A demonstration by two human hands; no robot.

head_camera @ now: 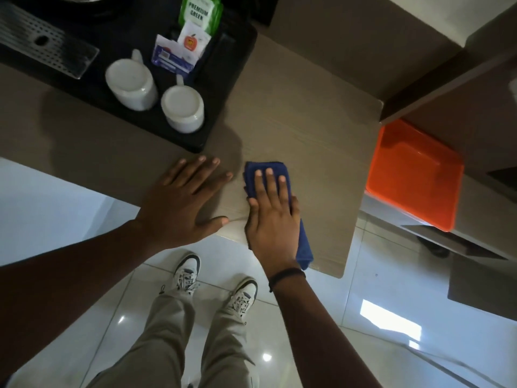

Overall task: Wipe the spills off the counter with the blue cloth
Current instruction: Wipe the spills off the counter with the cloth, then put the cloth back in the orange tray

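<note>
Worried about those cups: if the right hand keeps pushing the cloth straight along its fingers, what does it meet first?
Probably nothing soon: the right hand, flat on the blue cloth, points across bare counter. The black tray with the cups lies left of that line.

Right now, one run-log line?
right hand: flat on blue cloth | left hand: flat on counter, bare | spills: none visible

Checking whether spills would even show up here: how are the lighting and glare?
Head view: dim and soft; the left hand shades the counter beside the blue cloth; bright glare only on the floor tiles; wide-angle bending at edges.
</note>
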